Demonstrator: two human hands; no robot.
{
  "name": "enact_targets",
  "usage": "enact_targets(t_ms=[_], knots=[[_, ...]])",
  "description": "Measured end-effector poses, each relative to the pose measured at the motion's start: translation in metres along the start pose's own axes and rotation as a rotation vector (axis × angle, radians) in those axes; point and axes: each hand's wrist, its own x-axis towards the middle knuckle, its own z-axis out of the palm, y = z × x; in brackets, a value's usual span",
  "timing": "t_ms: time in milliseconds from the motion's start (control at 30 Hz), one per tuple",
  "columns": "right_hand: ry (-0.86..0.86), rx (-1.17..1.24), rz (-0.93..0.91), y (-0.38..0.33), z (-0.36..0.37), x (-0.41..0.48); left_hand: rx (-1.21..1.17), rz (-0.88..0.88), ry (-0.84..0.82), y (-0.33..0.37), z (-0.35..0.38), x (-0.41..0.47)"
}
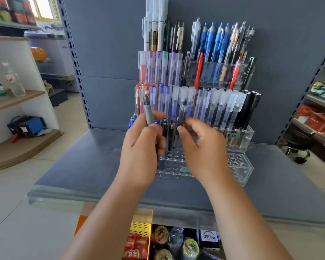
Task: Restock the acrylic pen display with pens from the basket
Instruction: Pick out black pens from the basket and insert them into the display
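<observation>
Seating the dark pen (pixel 182 114) well likely means keeping it upright, lining its lower end over one of the empty holes (pixel 174 158) in the front tier of the acrylic pen display (pixel 240 173), and lowering it without knocking its neighbours. The right hand (pixel 203 147) pinches this pen between thumb and fingertips. The left hand (pixel 141 145), close beside it, curls round an upright grey pen (pixel 148 113). No pen basket can be identified.
</observation>
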Motion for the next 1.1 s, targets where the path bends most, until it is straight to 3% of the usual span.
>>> enact_targets(t_ms=[333, 1100], knots=[[0.027, -0.011, 0.05, 0.004, 0.008, -0.003, -0.016, 0.004, -0.023, -0.004, -0.007, 0.004], [-0.21, -0.218, 0.232, 0.0, 0.013, -0.01, 0.056, 0.112, 0.043, -0.001, 0.003, -0.003]])
